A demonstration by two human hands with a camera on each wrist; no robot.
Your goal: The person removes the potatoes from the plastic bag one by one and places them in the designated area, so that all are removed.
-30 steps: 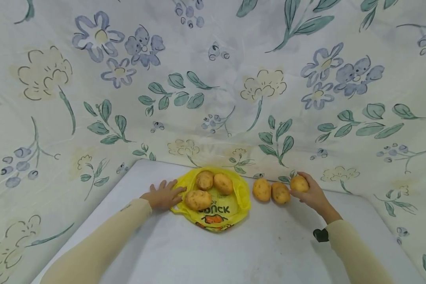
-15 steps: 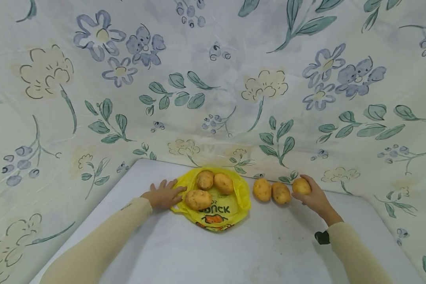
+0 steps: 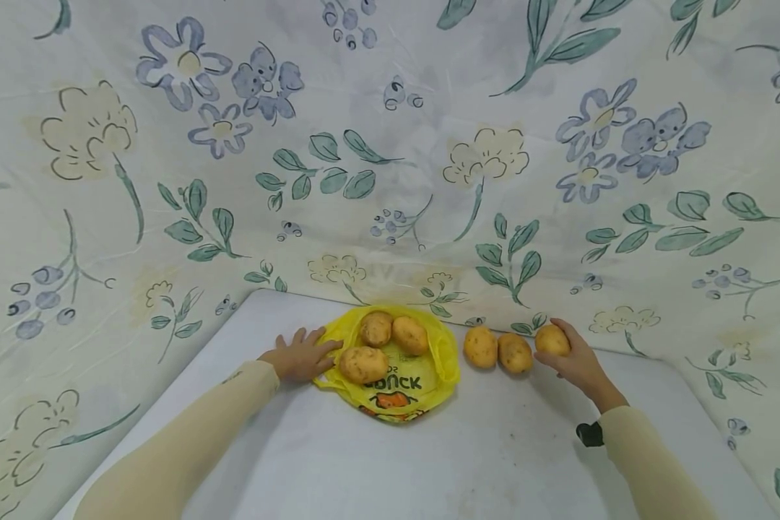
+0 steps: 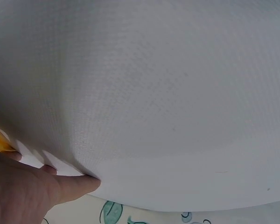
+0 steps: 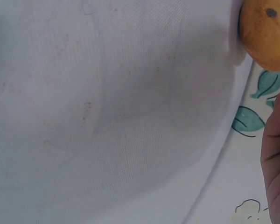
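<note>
Yellow-brown potato [image 3: 552, 340] still gripped by right hand [image 3: 575, 361]; left hand [image 3: 299, 357] unmoved, flat.

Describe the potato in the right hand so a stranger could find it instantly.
On the white table, right of the yellow bag, three potatoes lie in a row. It is the rightmost potato, nearest the floral cloth, and the only one the right hand holds.

Golden-yellow brown-speckled potatoes [image 3: 497, 349], bright yellow plastic bag [image 3: 399, 386] with black lettering and an orange print, plain white desk [image 3: 429, 462] with faint reddish specks, cream sleeves [image 3: 188, 440], off-white backdrop cloth [image 3: 390, 144] patterned with blue-grey flowers, pale yellow blooms, teal-green leaves
</note>
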